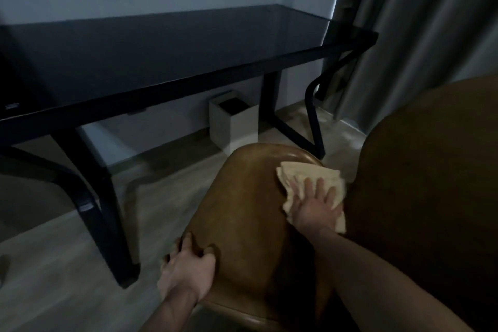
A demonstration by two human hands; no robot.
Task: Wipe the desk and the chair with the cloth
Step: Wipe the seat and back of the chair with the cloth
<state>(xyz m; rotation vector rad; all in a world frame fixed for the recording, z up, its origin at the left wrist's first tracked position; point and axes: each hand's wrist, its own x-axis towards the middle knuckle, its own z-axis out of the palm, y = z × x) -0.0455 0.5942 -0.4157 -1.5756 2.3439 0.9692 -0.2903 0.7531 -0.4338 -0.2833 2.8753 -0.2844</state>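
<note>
Cloth (310,183) lies under flat right hand (314,203) at chair seat (250,197) rear-right; left hand (186,269) grips seat's left edge.

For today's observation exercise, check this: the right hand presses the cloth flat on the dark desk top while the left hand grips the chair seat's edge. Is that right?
Not quite. In the head view the right hand presses the cloth on the brown chair seat, not the desk. The left hand does grip the seat's edge.

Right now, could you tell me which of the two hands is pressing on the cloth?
The right hand, fingers spread flat on the cloth; the left hand only grips the chair seat's edge.
</note>
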